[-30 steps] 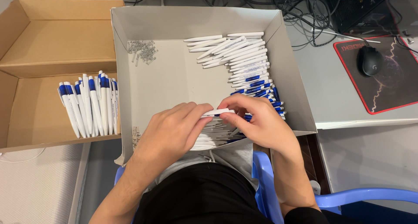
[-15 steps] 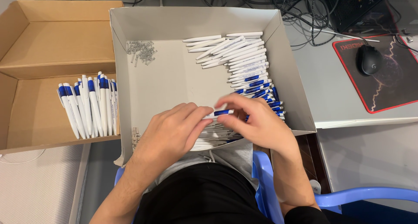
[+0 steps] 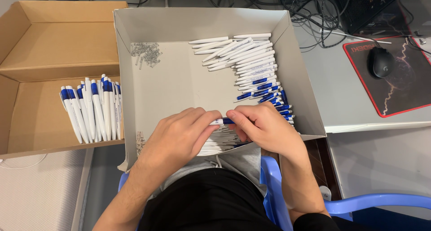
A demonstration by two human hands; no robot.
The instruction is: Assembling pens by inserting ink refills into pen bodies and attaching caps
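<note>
You held one white-and-blue pen pinched between your left hand and right hand, low in the grey box, mid-assembly; pressing the halves together squarely seemed next.

A grey desk is seen at the right, with a black, red-edged mouse pad and a black mouse near its right edge. Tangled black cables are gathered along the far edge. A blue plastic chair is visible below. Even light is cast throughout.
</note>
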